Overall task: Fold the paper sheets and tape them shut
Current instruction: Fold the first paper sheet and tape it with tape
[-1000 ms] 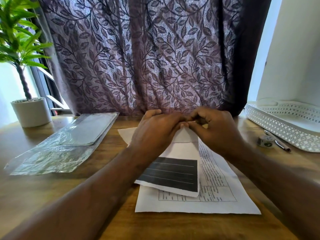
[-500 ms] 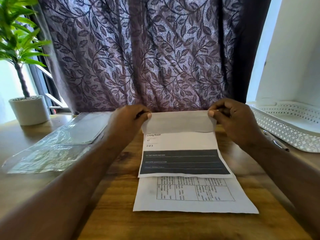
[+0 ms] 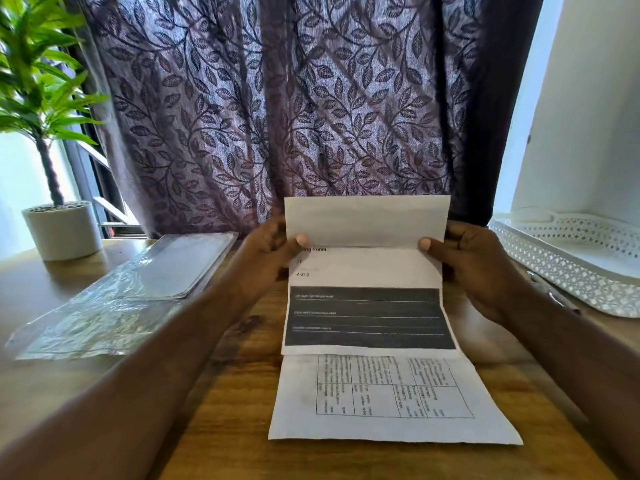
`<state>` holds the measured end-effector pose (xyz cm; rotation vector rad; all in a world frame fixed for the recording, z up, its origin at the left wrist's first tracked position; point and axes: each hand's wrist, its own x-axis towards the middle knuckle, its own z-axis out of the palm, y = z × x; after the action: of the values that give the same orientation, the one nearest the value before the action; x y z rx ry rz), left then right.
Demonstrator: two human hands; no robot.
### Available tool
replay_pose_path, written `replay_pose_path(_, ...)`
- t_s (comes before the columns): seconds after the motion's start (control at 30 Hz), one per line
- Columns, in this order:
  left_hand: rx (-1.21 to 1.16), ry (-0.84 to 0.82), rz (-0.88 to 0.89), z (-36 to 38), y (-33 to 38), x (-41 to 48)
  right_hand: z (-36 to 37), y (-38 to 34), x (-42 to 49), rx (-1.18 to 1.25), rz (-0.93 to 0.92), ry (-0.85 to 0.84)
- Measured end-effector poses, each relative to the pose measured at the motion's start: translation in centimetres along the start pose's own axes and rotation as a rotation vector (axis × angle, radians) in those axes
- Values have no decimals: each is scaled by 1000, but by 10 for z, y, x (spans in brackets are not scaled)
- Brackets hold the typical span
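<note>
Since a second ago my hands have parted from the middle of the sheet [image 3: 367, 268] to its two edges, and its top flap has opened up to stand upright before the curtain [image 3: 277, 98]. Far to the left of my left hand [image 3: 265, 258] a white pot [image 3: 62, 230] with a green plant stands on the counter [image 3: 225, 427]. Nearer that hand a clear plastic sleeve [image 3: 138, 282] lies flat and crinkled. My left hand pinches the sheet's left edge at the crease, thumb on the printed face, fingers behind. The sheet is held between my hands, its dark band facing me, its lower edge over the far end of a second sheet [image 3: 391, 400], which lies flat on the counter nearer me than either hand. My right hand [image 3: 478, 268] pinches the right edge the same way. To its right lie a pen [image 3: 554, 299] and a white perforated tray [image 3: 571, 261].
</note>
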<state>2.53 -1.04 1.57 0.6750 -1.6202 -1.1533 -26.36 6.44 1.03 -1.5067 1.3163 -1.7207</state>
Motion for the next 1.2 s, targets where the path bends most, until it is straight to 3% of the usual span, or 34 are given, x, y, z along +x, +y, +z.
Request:
replay_pose_path(0.13, 24, -83, 30, 4, -7, 0, 0, -2, 1, 131, 72, -14)
replay_pose_path(0.3, -134, -25, -46, 1, -3, 0, -4, -7, 1, 252, 154, -82)
replay_pose_path(0.5, -143, 12, -106, -9, -8, 5, -5, -5, 2, 308, 258, -166)
replay_pose_path(0.6, -50, 61, -43, -7, -7, 1, -1, -8, -2, 340, 298, -155)
replay_pose_path(0.7, 167, 41, 28, -6, -12, 3, 3, -4, -3, 15, 133, -109)
replay_pose_path(0.87, 580, 6, 123, -4, -18, 6, 10, 3, -4, -771, -239, -105)
replay_pose_path(1.1, 717, 34, 393, 25, -3, -8, 58, -26, -14, -1037, -613, -276)
replay_pose_path(1.2, 688, 18, 458, 30, 0, -10, 63, -31, -16, -1055, -651, -287)
